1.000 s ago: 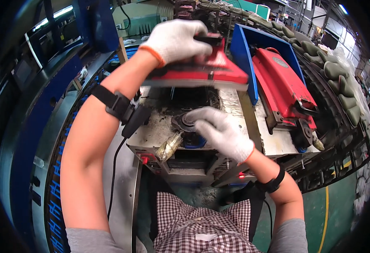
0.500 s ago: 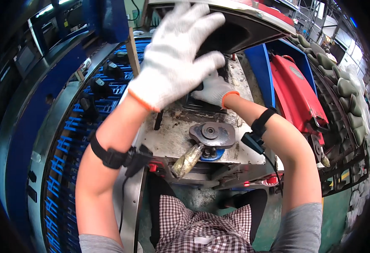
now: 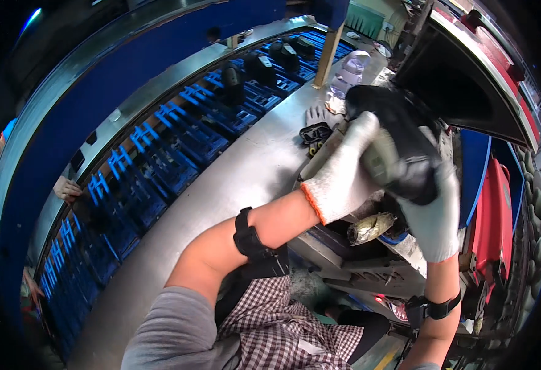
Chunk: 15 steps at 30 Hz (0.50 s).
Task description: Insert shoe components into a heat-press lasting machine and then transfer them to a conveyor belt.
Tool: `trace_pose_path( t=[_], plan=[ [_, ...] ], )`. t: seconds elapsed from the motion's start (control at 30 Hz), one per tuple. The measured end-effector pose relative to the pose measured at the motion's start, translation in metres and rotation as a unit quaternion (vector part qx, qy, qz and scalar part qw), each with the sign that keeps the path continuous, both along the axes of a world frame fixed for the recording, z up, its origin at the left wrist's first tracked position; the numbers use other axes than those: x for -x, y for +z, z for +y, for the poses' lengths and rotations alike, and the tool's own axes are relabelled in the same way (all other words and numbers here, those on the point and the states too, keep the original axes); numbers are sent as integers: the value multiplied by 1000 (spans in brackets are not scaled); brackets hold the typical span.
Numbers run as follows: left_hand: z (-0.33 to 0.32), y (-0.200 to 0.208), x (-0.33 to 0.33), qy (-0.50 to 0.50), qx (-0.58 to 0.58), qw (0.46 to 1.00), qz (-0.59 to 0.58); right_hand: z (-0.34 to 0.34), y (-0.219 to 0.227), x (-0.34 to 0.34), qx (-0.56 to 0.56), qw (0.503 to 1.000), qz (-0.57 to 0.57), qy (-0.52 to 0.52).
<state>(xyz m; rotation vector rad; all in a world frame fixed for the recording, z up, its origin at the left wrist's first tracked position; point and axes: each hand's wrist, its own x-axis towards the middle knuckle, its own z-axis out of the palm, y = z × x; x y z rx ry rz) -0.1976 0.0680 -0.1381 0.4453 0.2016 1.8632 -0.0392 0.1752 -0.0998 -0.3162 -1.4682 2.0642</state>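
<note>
Both my hands, in white knit gloves, hold up a black shoe (image 3: 400, 123), blurred by motion, with an olive-grey patch showing at its opening. My left hand (image 3: 347, 182) grips its near left side, the thumb pressed against it. At its right end my right hand (image 3: 430, 216) is closed round it, its fingers partly smeared. Below the shoe, a worn, tape-wrapped handle (image 3: 371, 228) sticks out over the bench edge; the metal fixture it belongs to is mostly hidden. To the right stands the raised dark machine cover (image 3: 461, 80).
Left of me a steel ledge (image 3: 221, 185) borders a blue-slatted conveyor (image 3: 159, 132) carrying several black shoes (image 3: 259, 66). A co-worker's hand (image 3: 67, 188) rests at its far side. A wooden post (image 3: 329, 58) stands by the ledge. Right are a red housing (image 3: 497, 216) and racked shoe lasts (image 3: 536, 203).
My view has turned left, showing more conveyor. My left hand came down from the machine cover, and both hands now hold the black shoe above the bench.
</note>
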Motion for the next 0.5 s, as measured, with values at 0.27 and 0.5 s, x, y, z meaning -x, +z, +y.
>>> trace_pose_path(
  t=[0.27,0.5],
  plan=[
    [-87,-40,112,237,229,943,47,-18,14,-23,-436,885,-147,-69],
    [-123,-88,315,390,410,800,200,40,0,-83,-372,891,-70,-252]
  ],
)
